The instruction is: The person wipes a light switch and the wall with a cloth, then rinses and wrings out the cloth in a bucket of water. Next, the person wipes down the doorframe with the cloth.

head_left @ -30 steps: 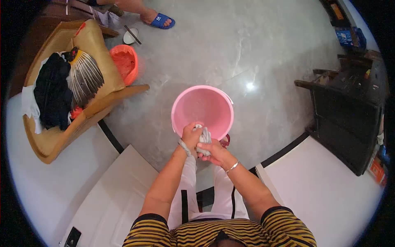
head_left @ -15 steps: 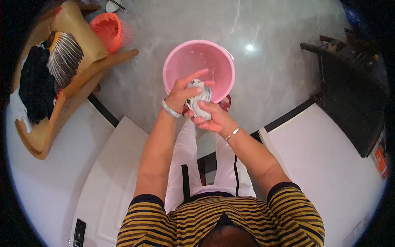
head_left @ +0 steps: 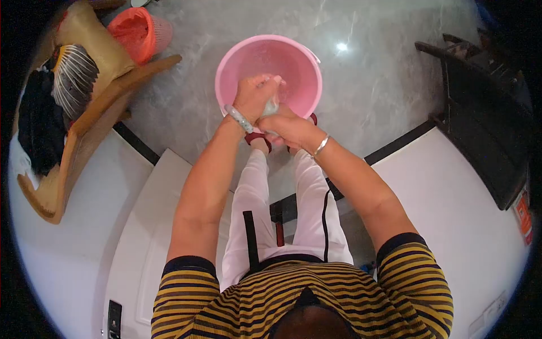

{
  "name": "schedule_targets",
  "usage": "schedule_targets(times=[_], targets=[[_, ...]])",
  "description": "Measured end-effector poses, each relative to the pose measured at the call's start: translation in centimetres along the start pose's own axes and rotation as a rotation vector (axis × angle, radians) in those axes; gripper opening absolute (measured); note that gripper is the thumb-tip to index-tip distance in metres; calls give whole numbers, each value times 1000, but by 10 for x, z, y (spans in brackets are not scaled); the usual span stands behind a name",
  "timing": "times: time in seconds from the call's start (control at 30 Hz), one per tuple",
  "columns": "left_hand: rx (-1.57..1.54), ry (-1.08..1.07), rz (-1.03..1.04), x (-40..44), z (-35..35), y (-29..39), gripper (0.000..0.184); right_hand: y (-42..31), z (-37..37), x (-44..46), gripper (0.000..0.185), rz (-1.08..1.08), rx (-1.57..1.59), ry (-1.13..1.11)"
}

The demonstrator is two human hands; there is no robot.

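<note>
A bunched pale grey-white cloth (head_left: 271,107) is gripped between my two hands, mostly covered by the fingers. My left hand (head_left: 253,99) is closed around its upper part, knuckles up. Lower and to the right, my right hand (head_left: 289,127) is wrapped round the other end. Both hands are over the near side of a pink bucket (head_left: 220,76), whose wire handle shows at the right rim. Some drops or suds mark the bucket's inner wall.
The bucket stands on a grey marbled floor (head_left: 361,96) just beyond my feet. To the left are a wooden chair (head_left: 84,127) with clothes and a feather fan (head_left: 74,82), and a red basket (head_left: 152,37). A dark chair (head_left: 474,118) stands right.
My fingers have closed tighter on the cloth, and my wrists have turned in opposite directions. Less cloth shows now. The view has shifted slightly, and the bucket appears higher.
</note>
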State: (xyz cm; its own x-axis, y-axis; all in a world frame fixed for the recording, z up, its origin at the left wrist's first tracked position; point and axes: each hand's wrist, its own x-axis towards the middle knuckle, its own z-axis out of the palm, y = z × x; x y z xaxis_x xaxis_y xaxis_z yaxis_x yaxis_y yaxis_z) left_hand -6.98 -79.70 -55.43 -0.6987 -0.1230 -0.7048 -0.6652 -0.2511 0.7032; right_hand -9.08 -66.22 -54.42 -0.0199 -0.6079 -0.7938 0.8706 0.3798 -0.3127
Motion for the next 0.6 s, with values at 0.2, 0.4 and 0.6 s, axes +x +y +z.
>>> schedule_targets(times=[0.2,0.4,0.6], targets=[[303,388,63,35,9,-61,21,55,-32,71,24,-459,-724,377],[388,523,22,45,7,-95,23,33,-22,56,33,-246,-872,456],[-494,-138,65,-17,-33,-34,72,-2,-6,0,31,123,40,-3]])
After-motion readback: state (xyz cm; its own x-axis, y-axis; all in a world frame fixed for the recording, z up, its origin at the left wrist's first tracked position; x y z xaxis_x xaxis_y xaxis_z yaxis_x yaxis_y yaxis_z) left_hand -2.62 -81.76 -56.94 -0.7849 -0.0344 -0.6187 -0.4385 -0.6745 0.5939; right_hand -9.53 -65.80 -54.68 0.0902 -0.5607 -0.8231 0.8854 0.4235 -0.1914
